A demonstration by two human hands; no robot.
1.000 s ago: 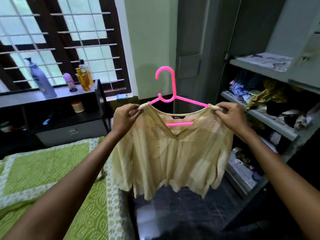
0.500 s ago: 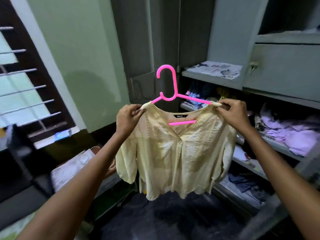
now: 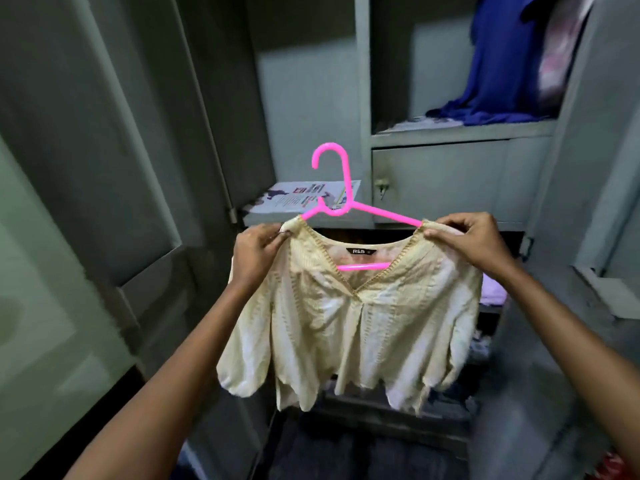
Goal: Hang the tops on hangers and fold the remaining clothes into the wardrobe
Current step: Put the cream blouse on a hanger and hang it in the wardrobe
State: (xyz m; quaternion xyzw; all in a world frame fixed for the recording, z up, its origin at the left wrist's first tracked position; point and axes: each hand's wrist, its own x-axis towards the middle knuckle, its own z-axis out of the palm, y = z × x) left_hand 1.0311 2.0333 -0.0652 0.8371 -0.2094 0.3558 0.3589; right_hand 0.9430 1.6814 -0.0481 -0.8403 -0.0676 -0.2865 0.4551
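The grey wardrobe (image 3: 450, 174) fills the frame, its door standing open along the left side. In the upper right compartment a blue garment (image 3: 502, 64) hangs down onto a shelf, and a newspaper (image 3: 304, 199) lies on a shelf in the middle, behind the hook. No hanging rail is visible from here, so I cannot tell where the hook must go.

The cream top (image 3: 349, 323) is at the centre of the frame, already draped on the pink hanger (image 3: 337, 188), with the hook free and pointing up. The left hand (image 3: 256, 254) pinches the left shoulder of the top and the right hand (image 3: 474, 244) pinches the right shoulder, both with curled fingers around the cloth and the hanger ends.

I think the step now is to carry it to its place. It would be good to keep both shoulders level, so the wide neckline does not slide off, and then to move one hand to the hook before lifting.
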